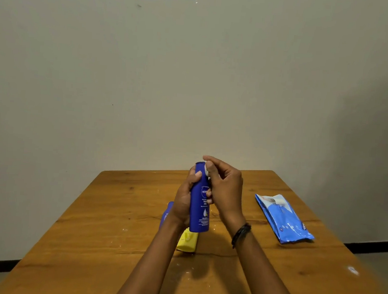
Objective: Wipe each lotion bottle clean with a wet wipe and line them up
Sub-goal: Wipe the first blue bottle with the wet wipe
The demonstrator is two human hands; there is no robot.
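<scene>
Three bottles on the go, so from the left: the second blue bottle (165, 214) is down on the table (112, 210), mostly hidden behind my left wrist, and I can't say whether it stands or lies. My left hand (185, 200) is wrapped round the body of the Nivea bottle (200, 215), thumb up near the neck and fingertips showing round the far side. It holds the bottle upright and clear of the wood, dead centre in front of me. Just below, the yellow bottle (187, 242) lies on its side, partly behind my forearm. Up top, my right hand (226, 187) pinches a small wad of wet wipe (207, 170) between thumb and fingertips, pressed against the cap. This is the wiping step, and here's how I'd do it well: hold firm with the left, since damp plastic may turn slippery. Circle the cap, then draw the wipe down the body. I'd turn the bottle with the left hand rather than chase round it with the right, and shift my grip so the patch under my palm gets wiped too. Now the containers. All three bottles are opaque, so how full they are I can't tell, and the cap in my hands is covered by the wipe. Far right, well apart from the bottles, the blue wipes pack (283, 221) lies flat. It looks padded enough that I'd guess wipes remain, though whether its flap is sealed I cannot tell.
</scene>
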